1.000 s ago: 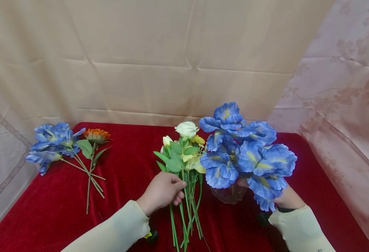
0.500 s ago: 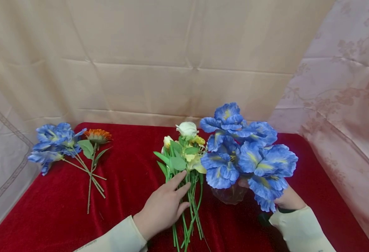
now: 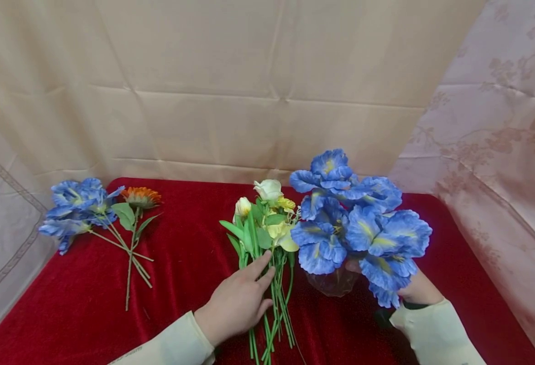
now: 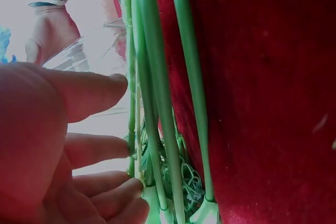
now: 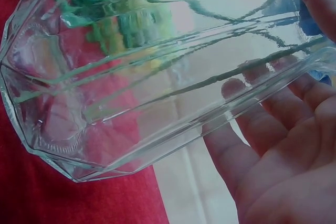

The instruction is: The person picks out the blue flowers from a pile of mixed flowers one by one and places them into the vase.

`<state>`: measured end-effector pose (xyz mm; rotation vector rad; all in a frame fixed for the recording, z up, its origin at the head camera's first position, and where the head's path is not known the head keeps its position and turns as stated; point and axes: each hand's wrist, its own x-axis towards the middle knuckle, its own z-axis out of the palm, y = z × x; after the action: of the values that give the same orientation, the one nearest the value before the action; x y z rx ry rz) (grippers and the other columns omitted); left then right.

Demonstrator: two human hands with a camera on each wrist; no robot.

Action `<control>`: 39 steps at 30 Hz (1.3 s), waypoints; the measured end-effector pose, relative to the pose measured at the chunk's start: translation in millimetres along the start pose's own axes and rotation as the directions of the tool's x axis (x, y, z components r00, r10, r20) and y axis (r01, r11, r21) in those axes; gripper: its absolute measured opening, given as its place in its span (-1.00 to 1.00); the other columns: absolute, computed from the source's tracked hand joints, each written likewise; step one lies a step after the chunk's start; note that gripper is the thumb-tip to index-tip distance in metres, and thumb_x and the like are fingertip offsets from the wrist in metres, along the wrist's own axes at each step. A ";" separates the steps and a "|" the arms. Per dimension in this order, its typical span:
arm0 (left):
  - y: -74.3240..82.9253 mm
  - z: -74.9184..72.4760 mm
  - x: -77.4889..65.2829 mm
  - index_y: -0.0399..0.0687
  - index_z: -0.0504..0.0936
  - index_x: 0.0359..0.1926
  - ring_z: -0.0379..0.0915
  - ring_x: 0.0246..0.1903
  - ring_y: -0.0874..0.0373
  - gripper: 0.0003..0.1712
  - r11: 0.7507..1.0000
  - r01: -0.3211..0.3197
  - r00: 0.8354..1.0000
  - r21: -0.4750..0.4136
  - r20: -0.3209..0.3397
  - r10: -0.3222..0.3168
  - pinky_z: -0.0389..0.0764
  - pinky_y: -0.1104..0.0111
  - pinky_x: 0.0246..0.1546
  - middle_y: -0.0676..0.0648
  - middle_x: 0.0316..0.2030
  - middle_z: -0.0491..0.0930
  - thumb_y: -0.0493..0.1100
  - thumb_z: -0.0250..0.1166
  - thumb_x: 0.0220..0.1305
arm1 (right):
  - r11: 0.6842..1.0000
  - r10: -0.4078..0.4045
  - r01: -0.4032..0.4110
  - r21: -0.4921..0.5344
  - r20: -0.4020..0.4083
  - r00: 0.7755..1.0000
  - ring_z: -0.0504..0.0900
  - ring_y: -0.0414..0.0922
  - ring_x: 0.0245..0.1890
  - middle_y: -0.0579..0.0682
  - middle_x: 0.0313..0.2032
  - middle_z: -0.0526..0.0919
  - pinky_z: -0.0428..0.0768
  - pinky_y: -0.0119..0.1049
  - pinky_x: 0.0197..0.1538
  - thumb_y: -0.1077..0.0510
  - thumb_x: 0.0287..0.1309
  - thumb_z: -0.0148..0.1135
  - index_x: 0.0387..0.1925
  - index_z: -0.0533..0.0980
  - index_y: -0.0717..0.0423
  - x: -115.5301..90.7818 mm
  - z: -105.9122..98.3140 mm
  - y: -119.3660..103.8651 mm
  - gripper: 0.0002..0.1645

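In the head view my left hand (image 3: 237, 304) lies across a bunch of green stems (image 3: 280, 304), fingers extended and touching them. Above it are the bunch's white rose (image 3: 269, 189), a white-yellow tulip (image 3: 243, 208) and pale yellow blooms (image 3: 282, 235). The left wrist view shows the fingertips against the stems (image 4: 157, 77). My right hand (image 3: 418, 286), partly hidden by petals, grips a clear faceted glass vase (image 5: 173, 129); the right wrist view has its fingers around the side. Large blue irises (image 3: 379, 235) stand in the vase, their stems visible through the glass.
Red velvet cloth (image 3: 194, 223) covers the table. On its left lie more blue irises (image 3: 77, 203) and an orange flower (image 3: 140, 196) with crossed stems. A beige curtain (image 3: 249, 132) hangs behind, with a patterned one (image 3: 500, 152) at the right.
My left hand's fingers have gone from curled at the stems to extended over them, and the hand sits lower. The white rose has shifted slightly left. My right hand and the vase stay put.
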<state>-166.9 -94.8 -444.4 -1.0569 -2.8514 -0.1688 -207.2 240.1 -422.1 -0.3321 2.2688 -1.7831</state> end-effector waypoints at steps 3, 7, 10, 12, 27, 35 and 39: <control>0.5 -0.8 -0.7 -0.27 0.51 0.29 0.10 0.42 -0.07 -0.36 1.000 0.002 1.000 0.009 0.015 -0.002 0.25 0.21 0.34 -0.28 0.43 0.20 0.05 0.30 0.36 | 1.000 -0.027 0.027 0.010 0.011 1.000 0.30 0.07 0.20 0.01 0.23 0.34 0.51 0.00 0.06 0.17 0.20 0.39 0.51 0.06 -0.28 0.2 -0.5 0.9 -0.01; -1.2 -5.8 -3.9 -0.21 0.49 0.33 -0.05 0.47 -0.12 -0.36 0.998 0.038 0.999 -0.054 0.025 -0.037 0.11 0.07 0.40 -0.23 0.46 0.16 0.07 0.27 0.38 | 0.997 -0.067 0.066 0.028 0.026 0.997 0.32 0.08 0.19 0.04 0.23 0.35 0.54 -0.03 0.04 0.22 0.20 0.37 0.51 0.08 -0.23 1.2 -0.8 2.6 -0.03; -6.5 -13.1 -8.7 -0.20 0.45 0.36 -0.07 0.47 -0.11 -0.36 0.979 0.081 0.997 -0.186 0.003 -0.082 0.08 0.04 0.40 -0.20 0.46 0.18 0.04 0.26 0.39 | 0.997 -0.064 0.063 0.041 0.033 0.997 0.32 0.07 0.19 0.05 0.22 0.34 0.55 -0.03 0.04 0.23 0.20 0.37 0.50 0.08 -0.23 1.2 -0.6 3.4 -0.03; -13.2 -18.7 -12.7 -0.25 0.40 0.38 -0.05 0.47 -0.09 -0.37 0.953 0.115 0.991 -0.280 -0.027 -0.127 0.07 0.04 0.41 -0.20 0.45 0.19 -0.02 0.22 0.43 | 0.997 -0.060 0.059 0.047 0.037 0.998 0.32 0.07 0.18 0.05 0.21 0.33 0.55 -0.03 0.03 0.23 0.20 0.36 0.50 0.08 -0.23 1.1 -0.1 3.4 -0.03; -151.4 -75.8 -63.5 -0.13 -0.59 0.49 -0.82 0.42 -0.09 0.01 0.082 0.545 0.652 -0.834 0.361 -0.666 -0.51 -0.05 0.38 -0.12 0.48 -0.70 0.44 -0.42 0.44 | 0.992 0.110 -0.111 -0.054 -0.031 0.993 0.19 0.13 0.29 0.05 0.32 0.21 0.49 0.16 0.09 0.02 0.19 0.42 0.54 -0.08 -0.29 -0.1 -1.0 0.6 0.10; -217.9 -73.7 -97.9 -0.09 -0.80 0.38 -0.93 0.34 -0.18 -0.01 -0.223 0.389 0.670 -0.894 0.440 -0.598 -0.59 0.01 0.36 -0.23 0.35 -0.90 0.41 -0.47 0.42 | 0.994 0.085 -0.087 -0.060 -0.032 0.996 0.18 0.08 0.31 -0.06 0.35 0.20 0.44 0.20 0.14 0.00 0.20 0.41 0.54 -0.08 -0.40 -1.6 -0.4 -2.6 0.10; -233.0 -69.1 -105.9 -0.31 -0.81 0.32 -0.79 0.39 -0.30 0.04 -0.325 0.395 0.678 -0.859 0.511 -0.528 -0.43 0.01 0.40 -0.41 0.35 -0.84 0.41 -0.53 0.41 | 1.000 0.021 -0.021 -0.003 0.000 1.000 0.26 0.06 0.25 -0.02 0.28 0.30 0.48 0.04 0.10 0.13 0.21 0.39 0.52 0.02 -0.30 0.1 -0.5 -1.8 0.02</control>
<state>-235.7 -347.9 -405.9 0.5067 -2.3020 -2.6376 -207.4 240.1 -420.2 -0.3073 2.2670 -1.7695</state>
